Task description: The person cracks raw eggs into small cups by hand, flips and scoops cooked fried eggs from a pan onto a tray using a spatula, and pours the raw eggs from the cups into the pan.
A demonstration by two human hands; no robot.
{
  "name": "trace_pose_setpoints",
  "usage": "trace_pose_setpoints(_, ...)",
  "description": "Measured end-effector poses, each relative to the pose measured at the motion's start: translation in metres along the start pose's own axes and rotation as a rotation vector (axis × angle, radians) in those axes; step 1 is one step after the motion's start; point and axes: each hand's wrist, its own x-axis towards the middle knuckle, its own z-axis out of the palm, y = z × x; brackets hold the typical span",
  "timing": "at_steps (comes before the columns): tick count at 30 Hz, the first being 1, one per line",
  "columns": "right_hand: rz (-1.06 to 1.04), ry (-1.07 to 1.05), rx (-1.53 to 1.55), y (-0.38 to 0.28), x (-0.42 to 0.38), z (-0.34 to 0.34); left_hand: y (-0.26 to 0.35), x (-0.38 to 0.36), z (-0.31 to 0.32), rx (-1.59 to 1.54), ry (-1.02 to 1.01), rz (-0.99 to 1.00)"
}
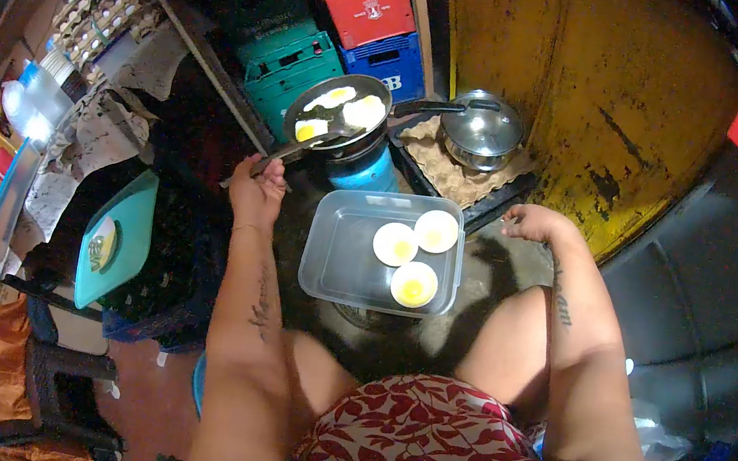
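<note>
My left hand is wrapped round the handle of a spatula, whose blade reaches into the frying pan. Several eggs are frying in the pan, which sits on a burner over a blue canister. In front of my legs a clear plastic container holds three white cups with yellow egg inside. My right hand hovers to the right of the container, its fingers curled together; whether anything small is between them I cannot make out.
A lidded pot rests on egg-carton material at the right of the pan. Green, red and blue crates stand behind. On the left are a turquoise tray, egg cartons and a table edge. A yellow panel rises at right.
</note>
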Motion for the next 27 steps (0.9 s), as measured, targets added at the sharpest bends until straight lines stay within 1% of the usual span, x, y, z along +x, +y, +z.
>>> trace_pose_setpoints(1,-0.032,-0.003,-0.010,-0.001,0.001,0.000,-0.009,-0.003,0.010,-0.008,0.047,0.066)
trace_pose_setpoints(2,-0.030,-0.001,-0.012,0.001,0.004,0.001,-0.013,-0.005,0.017,-0.048,0.045,0.054)
trace_pose_setpoints(4,-0.090,0.008,-0.057,0.001,0.009,0.004,-0.023,0.004,0.019,-0.051,0.020,0.026)
trace_pose_setpoints(5,-0.087,0.008,-0.057,0.002,0.011,0.004,-0.028,0.008,0.021,-0.050,-0.003,0.000)
trace_pose_setpoints(9,-0.067,0.021,-0.058,-0.008,0.007,0.004,-0.042,0.001,0.043,-0.096,0.045,0.073)
trace_pose_setpoints(11,-0.048,0.026,-0.042,-0.009,0.006,0.003,-0.042,-0.003,0.049,-0.077,0.033,0.097)
trace_pose_setpoints(13,-0.024,-0.005,-0.040,-0.009,0.006,0.000,-0.037,-0.018,0.062,0.103,0.015,0.232)
trace_pose_setpoints(14,-0.021,-0.009,-0.039,-0.005,0.011,0.001,-0.034,-0.028,0.070,0.156,0.001,0.272)
trace_pose_setpoints(15,-0.028,-0.028,-0.025,0.002,0.017,0.002,-0.031,-0.037,0.077,0.158,0.005,0.268)
trace_pose_setpoints(17,-0.037,-0.048,-0.010,0.006,0.022,0.004,-0.026,-0.050,0.088,0.388,-0.003,0.375)
trace_pose_setpoints(18,-0.034,-0.046,-0.012,0.006,0.021,0.003,-0.026,-0.054,0.092,0.410,-0.019,0.422)
trace_pose_setpoints(20,-0.031,-0.043,-0.010,0.004,0.017,0.002,-0.026,-0.062,0.103,0.447,-0.028,0.448)
trace_pose_setpoints(22,-0.086,0.005,-0.092,-0.003,0.011,0.000,-0.026,-0.063,0.106,0.481,-0.037,0.476)
trace_pose_setpoints(24,-0.090,0.005,-0.087,-0.001,0.012,0.002,-0.023,-0.060,0.107,0.514,-0.023,0.532)
trace_pose_setpoints(27,-0.091,0.012,-0.062,0.001,0.012,0.003,-0.014,-0.058,0.108,0.540,0.012,0.530)
